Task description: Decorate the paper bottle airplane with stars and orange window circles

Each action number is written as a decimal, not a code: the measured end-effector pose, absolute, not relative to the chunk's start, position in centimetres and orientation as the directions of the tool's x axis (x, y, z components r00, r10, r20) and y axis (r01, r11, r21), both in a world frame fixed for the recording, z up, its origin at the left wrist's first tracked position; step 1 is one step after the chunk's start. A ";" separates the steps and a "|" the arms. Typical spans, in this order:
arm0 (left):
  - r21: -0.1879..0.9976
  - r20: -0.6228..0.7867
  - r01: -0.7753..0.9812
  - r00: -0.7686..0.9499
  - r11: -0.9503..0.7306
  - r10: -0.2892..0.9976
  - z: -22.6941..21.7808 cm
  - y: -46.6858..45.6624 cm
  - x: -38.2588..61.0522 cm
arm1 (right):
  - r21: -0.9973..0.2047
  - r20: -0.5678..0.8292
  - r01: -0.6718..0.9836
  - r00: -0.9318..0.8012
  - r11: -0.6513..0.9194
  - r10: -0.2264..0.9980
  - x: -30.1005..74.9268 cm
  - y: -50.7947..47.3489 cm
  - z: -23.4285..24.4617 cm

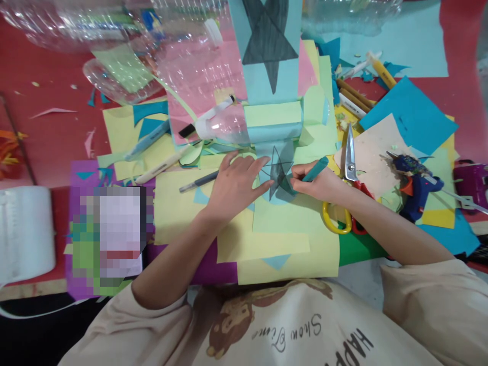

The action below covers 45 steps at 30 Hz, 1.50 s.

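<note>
My right hand (310,180) is closed around a teal marker (316,169), its tip down at a star drawn in dark lines (277,173) on light blue paper (263,148). Part of the star is shaded grey. My left hand (242,183) lies with fingers spread on the papers, thumb and index finger at the star's left side. A dark pen (199,181) lies beside the left hand. Just beyond the hands is a plastic bottle (224,124) on its side, wrapped in light blue and pale green paper. A larger dark star (270,40) stands on blue paper farther back.
Red-and-yellow-handled scissors (349,165) lie by my right forearm, near a blue glue gun (419,195). Clear plastic bottles (114,25) and several markers lie around on the red table (49,132). A white device (26,231) stands at left; a blurred-out object (119,223) lies beside it.
</note>
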State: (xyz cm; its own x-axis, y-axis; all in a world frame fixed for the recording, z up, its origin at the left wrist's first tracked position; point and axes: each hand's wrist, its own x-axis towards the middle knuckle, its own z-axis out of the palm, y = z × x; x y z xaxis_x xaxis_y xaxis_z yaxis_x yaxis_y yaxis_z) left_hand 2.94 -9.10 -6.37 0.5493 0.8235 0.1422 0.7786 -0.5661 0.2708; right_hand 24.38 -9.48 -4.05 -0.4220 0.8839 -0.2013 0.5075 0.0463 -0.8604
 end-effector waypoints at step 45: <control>0.866 0.333 0.249 0.360 -0.433 0.872 -6.0 -10.5 3.3 | -0.962 -0.128 -0.159 -0.451 -0.221 0.883 24.9 -10.0 -4.2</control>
State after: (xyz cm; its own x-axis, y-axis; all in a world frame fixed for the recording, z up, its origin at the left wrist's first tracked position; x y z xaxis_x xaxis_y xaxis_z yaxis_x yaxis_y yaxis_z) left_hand 3.28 -10.54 -6.03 0.3599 0.8717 0.3325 0.2487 -0.4331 0.8663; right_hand 24.94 -9.96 -4.20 -0.4513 0.8831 -0.1284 -0.1594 -0.2213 -0.9621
